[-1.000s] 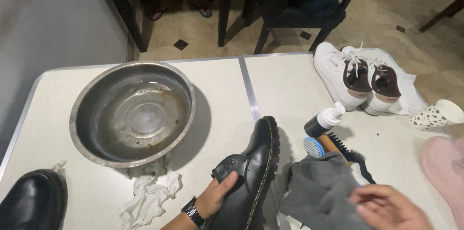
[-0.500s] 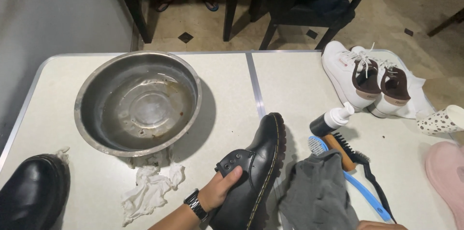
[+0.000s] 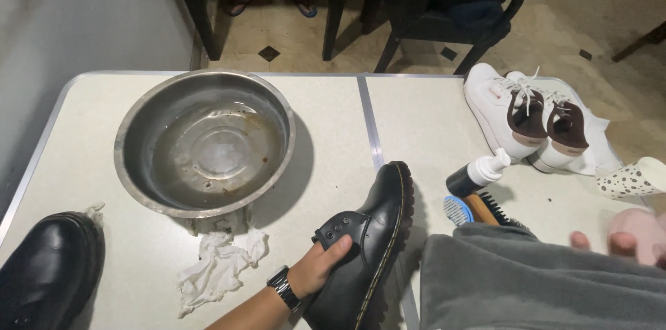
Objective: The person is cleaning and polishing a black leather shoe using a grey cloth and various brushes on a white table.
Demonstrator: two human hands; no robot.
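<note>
My left hand point(image 3: 320, 267), with a watch on its wrist, is tucked into the opening of a black leather shoe point(image 3: 371, 236) and holds it tilted on the table, toe pointing away from me. My right hand point(image 3: 595, 241) shows only its fingertips above a grey cloth point(image 3: 527, 281) that it lifts at the lower right. Behind the cloth lie a brush point(image 3: 479, 206) with blue and black bristles and a small dark bottle with a white pump top point(image 3: 475, 174).
A metal basin point(image 3: 142, 129) with a little dirty water sits at the left, crumpled white tissue point(image 3: 216, 260) in front of it. A second black shoe point(image 3: 45, 274) lies bottom left. White sneakers point(image 3: 527, 118), a spotted cup point(image 3: 635, 177) and a pink object point(image 3: 642, 229) are at the right. Chairs stand beyond the table.
The grey cloth has come up and spread across the lower right, covering most of the brush. My right hand went out of view, then returned behind the cloth. The shoe stays put.
</note>
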